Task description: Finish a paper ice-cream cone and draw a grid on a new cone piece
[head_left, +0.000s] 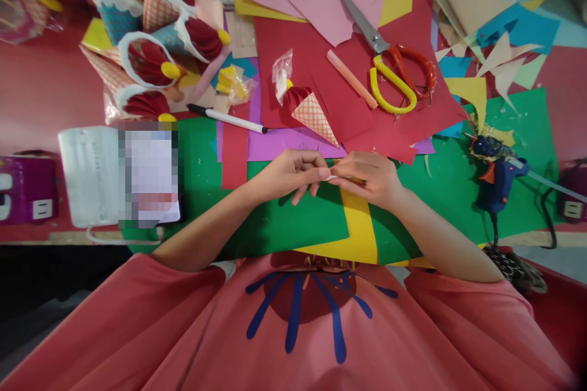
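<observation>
My left hand (300, 174) and my right hand (370, 176) meet over the green sheet (284, 220). Between their fingertips shows a thin white piece (332, 178), pinched from both sides; its kind is too small to make out, and my right fingers cover most of it. Just beyond my hands lies a small paper cone (316, 119) with an orange check pattern, dark red pleats and a yellow tip. A clear plastic scrap (282, 73) with something white touches its top. A white pen (233, 120) rests to the left of the cone.
Scissors (378, 46) and an orange stick (351, 78) lie on red paper (426, 30). On the right is a blue glue gun (498, 180) with its cord. Finished cones (151, 6) are heaped at upper left, above a phone (151, 174) and a white box (89, 174).
</observation>
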A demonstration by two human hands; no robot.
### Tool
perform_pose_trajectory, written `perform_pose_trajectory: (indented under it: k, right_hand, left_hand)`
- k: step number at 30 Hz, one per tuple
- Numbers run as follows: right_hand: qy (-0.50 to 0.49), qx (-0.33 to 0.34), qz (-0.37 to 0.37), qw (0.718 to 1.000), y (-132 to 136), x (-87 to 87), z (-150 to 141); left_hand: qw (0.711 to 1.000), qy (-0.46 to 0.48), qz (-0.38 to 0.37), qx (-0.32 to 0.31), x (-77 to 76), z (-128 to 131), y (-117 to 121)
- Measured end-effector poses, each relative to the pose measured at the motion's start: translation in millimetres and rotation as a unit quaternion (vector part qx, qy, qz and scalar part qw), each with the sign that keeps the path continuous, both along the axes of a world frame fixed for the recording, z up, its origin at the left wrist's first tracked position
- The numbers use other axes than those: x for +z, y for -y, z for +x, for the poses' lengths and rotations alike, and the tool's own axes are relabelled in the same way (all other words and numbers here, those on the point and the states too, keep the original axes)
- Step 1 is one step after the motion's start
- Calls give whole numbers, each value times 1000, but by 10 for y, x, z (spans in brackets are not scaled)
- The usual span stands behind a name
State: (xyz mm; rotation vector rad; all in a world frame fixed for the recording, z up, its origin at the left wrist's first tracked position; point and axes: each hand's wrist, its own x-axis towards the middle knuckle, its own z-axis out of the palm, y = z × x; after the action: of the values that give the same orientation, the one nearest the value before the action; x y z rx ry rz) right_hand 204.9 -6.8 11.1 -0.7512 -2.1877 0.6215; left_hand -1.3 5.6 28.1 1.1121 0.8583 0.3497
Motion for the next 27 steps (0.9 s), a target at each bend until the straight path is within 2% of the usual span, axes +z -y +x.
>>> perform_pose_trajectory:
  k: [5,15,21,27]
  right_hand:
    - [-4,-21,-54,998,6,11,16]
    - [-3,-11,-5,1000,-10,-1,0]
    - [-5,-11,-45,999,-3,-9,8]
    - [-7,6,-20,1000,-20,-5,10]
  left_hand:
    - [1000,-2,4,7,-4,-3,-4]
    - [1000,15,1,-16,-37,4,10]
    - [1000,14,-13,-4,-32,-8,-1]
    - [1000,15,10,-11,-36,-3,9]
